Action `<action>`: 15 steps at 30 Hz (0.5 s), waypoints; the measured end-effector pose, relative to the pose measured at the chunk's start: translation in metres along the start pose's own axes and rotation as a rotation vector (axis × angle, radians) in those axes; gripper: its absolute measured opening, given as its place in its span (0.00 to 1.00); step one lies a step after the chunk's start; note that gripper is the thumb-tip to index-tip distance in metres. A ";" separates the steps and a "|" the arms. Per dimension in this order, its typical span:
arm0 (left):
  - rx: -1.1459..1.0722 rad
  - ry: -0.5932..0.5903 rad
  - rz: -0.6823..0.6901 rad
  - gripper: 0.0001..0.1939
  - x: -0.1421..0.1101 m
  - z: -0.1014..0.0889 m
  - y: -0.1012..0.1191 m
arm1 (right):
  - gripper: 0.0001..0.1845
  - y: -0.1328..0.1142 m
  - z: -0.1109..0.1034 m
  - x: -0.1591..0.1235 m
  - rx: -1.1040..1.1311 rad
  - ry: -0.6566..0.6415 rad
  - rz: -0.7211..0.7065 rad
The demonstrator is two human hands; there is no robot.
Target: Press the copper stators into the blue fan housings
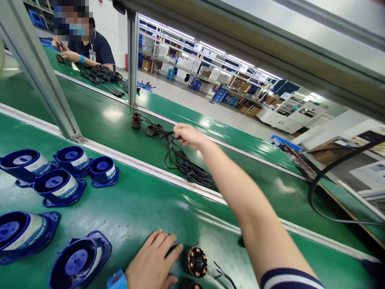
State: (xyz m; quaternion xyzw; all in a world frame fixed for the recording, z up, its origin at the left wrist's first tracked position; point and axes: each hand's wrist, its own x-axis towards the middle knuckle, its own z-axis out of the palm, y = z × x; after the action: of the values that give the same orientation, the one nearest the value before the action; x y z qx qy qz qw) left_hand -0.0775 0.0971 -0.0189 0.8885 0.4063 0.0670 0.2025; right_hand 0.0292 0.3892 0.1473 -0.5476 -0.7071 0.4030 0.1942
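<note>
My right hand reaches across to the green conveyor belt and pinches the black cables of a bundle lying there. Several small copper-wound coils sit at the far end of those cables. My left hand rests on the near green table with its fingers laid over a dark part, which I cannot make out. Just right of it lies another copper-wound coil with short black leads.
Several blue round housings stand on the near table at left. A slanted aluminium post rises from the belt's rail. Across the belt a person works beside a heap of black cables. A thick black cable loops at right.
</note>
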 end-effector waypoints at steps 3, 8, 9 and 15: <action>-0.045 -0.060 -0.054 0.33 0.000 -0.004 0.005 | 0.15 -0.004 -0.068 -0.019 -0.079 0.048 -0.024; -0.092 -0.084 -0.105 0.32 0.000 -0.006 0.006 | 0.24 0.036 -0.051 -0.034 0.387 0.118 0.073; -0.094 -0.083 -0.110 0.32 0.000 -0.006 0.006 | 0.22 0.048 -0.032 -0.034 0.443 0.116 0.103; -0.081 -0.045 -0.105 0.32 -0.004 0.001 0.003 | 0.31 0.093 0.080 -0.027 0.381 -0.004 0.109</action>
State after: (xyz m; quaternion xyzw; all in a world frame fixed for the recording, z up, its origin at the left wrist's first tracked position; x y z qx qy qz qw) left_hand -0.0772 0.0920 -0.0184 0.8582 0.4449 0.0526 0.2505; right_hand 0.0379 0.3428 0.0313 -0.5377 -0.5878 0.5405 0.2706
